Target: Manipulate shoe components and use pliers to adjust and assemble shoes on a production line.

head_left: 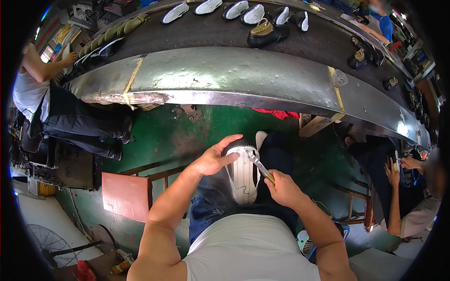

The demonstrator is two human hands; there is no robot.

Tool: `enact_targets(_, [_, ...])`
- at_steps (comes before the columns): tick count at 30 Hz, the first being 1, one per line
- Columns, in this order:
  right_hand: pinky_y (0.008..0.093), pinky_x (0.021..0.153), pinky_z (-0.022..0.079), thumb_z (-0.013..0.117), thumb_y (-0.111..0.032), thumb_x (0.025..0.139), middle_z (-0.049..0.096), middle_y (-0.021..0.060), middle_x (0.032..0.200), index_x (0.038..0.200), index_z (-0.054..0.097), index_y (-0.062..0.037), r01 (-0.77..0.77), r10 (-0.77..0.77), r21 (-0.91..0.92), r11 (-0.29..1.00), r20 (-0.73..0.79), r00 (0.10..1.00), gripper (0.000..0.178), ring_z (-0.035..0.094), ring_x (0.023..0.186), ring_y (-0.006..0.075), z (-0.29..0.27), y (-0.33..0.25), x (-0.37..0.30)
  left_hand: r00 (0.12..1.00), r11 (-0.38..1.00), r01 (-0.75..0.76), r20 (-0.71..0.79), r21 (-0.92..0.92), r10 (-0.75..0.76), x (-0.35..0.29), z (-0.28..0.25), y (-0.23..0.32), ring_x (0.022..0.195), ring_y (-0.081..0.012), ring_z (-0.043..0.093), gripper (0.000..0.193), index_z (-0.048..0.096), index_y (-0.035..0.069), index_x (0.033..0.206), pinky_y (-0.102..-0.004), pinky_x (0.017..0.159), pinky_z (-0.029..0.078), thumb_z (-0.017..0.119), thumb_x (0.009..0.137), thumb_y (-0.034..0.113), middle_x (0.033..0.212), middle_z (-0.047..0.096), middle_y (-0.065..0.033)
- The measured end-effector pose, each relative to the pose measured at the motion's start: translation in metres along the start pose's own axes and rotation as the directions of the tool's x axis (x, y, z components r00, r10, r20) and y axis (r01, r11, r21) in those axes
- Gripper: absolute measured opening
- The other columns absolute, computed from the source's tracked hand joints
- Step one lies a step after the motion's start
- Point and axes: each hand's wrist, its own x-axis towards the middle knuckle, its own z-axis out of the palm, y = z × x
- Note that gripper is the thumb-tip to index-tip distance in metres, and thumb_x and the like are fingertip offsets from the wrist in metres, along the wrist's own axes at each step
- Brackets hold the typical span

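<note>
A shoe upper on a last [243, 181] rests on my lap with its pale bottom facing up and its toe pointing away from me. My left hand [214, 159] is closed round its toe end, thumb lying over the edge and fingers along the far side. In my right hand [285, 188] is a pair of metal lasting pincers [257, 164]. Their jaws touch the edge of the upper near the toe on the right side. Whether the jaws pinch the material is too small to tell.
Beyond my knees runs a metal ledge [225, 70] beside a dark conveyor belt [197, 33] carrying several shoes on lasts [253, 15]. Co-workers sit left [35, 89] and right [415, 210]. A pink-topped stool [125, 195] and a fan [51, 243] stand at left.
</note>
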Motion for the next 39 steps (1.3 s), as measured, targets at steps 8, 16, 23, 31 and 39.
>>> enact_targets(8, [0.0427,0.076,0.055,0.058,-0.019,0.099,0.067,0.0209,0.095,0.111,0.057,0.0053,-0.264,0.212,0.116,0.957,0.341,0.916,0.027,0.068,0.080,0.0354,-0.054,-0.024,0.002,0.974,0.997,0.008,-0.227,0.070,0.008,0.011,0.024,-0.008,0.109,-0.0105,0.057,0.042,0.053,0.005,0.137,-0.0272,0.099,0.046,0.064,0.097,0.005,0.119,0.064,-0.0036])
enact_targets(16, [0.0417,0.068,0.051,0.053,-0.027,0.103,0.063,0.0173,0.076,0.107,0.058,0.0042,0.013,-0.008,0.149,0.989,-0.030,1.000,0.032,0.066,0.070,0.0306,-0.028,-0.025,0.016,0.988,0.972,0.057,-0.152,0.228,-0.023,0.014,0.023,0.000,0.116,-0.0160,0.055,0.052,0.049,0.005,0.143,-0.0286,0.103,0.043,0.067,0.095,0.009,0.127,0.056,-0.0076])
enact_targets(23, [0.0411,0.074,0.053,0.073,-0.039,0.089,0.067,0.0166,0.078,0.104,0.061,0.0022,-0.141,0.195,0.310,0.940,-0.150,0.969,0.046,0.068,0.076,0.0316,0.013,0.012,-0.002,0.981,0.960,0.191,-0.011,0.203,-0.193,-0.016,0.018,-0.017,0.146,-0.0251,0.033,0.085,0.004,-0.002,0.159,-0.0307,0.119,0.024,0.050,0.088,0.001,0.157,0.034,-0.0211])
enact_targets(31, [0.0364,0.066,0.053,0.069,-0.023,0.087,0.068,0.0152,0.075,0.099,0.059,0.0038,-0.351,0.413,0.504,0.789,-0.013,0.911,0.031,0.068,0.067,0.0241,0.062,0.036,-0.001,0.884,0.901,0.354,-0.404,0.252,-0.234,-0.027,0.070,-0.045,0.144,-0.0323,0.040,0.075,0.031,-0.006,0.152,-0.0322,0.117,0.030,0.053,0.080,0.001,0.151,0.042,-0.0265])
enact_targets(39, [0.0339,0.058,0.053,0.066,-0.005,0.082,0.065,0.0102,0.074,0.101,0.057,0.0028,-0.400,0.419,0.531,0.747,0.092,0.903,0.022,0.066,0.064,0.0189,0.026,0.067,-0.018,0.881,0.843,0.472,0.110,-0.259,-0.460,-0.006,0.056,-0.022,0.140,-0.0224,0.041,0.095,0.018,0.003,0.160,-0.0312,0.116,0.030,0.052,0.071,-0.009,0.151,0.045,-0.0142])
